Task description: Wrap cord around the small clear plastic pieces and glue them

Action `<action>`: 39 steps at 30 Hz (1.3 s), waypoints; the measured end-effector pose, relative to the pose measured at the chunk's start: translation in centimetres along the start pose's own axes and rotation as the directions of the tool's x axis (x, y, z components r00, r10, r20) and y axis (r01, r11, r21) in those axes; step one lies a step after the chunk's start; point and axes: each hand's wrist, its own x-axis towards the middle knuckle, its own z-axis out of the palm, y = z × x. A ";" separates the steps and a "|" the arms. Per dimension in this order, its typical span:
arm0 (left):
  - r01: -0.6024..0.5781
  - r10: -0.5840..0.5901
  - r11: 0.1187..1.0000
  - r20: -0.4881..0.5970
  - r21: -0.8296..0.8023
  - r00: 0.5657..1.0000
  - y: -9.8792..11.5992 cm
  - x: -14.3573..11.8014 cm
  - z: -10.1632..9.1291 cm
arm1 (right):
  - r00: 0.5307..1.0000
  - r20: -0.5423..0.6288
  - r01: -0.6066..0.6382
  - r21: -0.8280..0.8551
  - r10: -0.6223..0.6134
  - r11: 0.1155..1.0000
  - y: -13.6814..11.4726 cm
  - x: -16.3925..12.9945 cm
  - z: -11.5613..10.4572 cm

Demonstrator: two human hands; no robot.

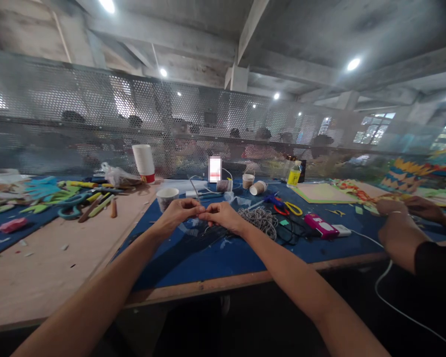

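Observation:
My left hand and my right hand meet just above the blue mat, fingertips pinched together. Whatever sits between the fingertips is too small to make out. A white paper cup stands just behind my left hand. To the right of my right hand lies a tangled heap of grey cord. Thin dark strands lie on the mat below the hands. Behind the hands a phone with a bright screen is propped up, its cable looping beside it.
Scissors and several handled tools lie at left, near stacked paper cups. At right are yellow-handled scissors, a magenta box with a white cable, a yellow-labelled bottle and a co-worker's hands. A perforated metal screen stands behind.

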 end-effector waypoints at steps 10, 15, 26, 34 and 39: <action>0.013 -0.012 1.000 0.004 -0.026 1.000 0.1 0.0 0.0 | 1.000 -0.002 -0.002 0.002 0.002 1.000 -0.3 -0.1 0.1; -0.017 0.016 1.000 0.044 0.024 0.999 0.0 0.1 -0.1 | 0.999 0.031 -0.033 0.007 0.033 0.999 -0.1 -0.1 0.1; 0.003 -0.001 0.999 0.042 -0.044 0.999 0.2 -0.1 0.0 | 0.999 0.026 -0.025 0.033 0.024 0.999 -0.3 -0.2 0.0; 0.011 -0.011 0.999 -0.003 -0.033 1.000 0.1 -0.1 0.0 | 1.000 0.007 -0.015 0.033 0.014 0.999 -0.3 -0.1 0.1; 0.032 -0.023 0.988 0.059 -0.153 0.998 0.0 -0.1 -0.2 | 0.999 0.017 -0.031 0.052 0.030 0.998 0.0 0.1 0.0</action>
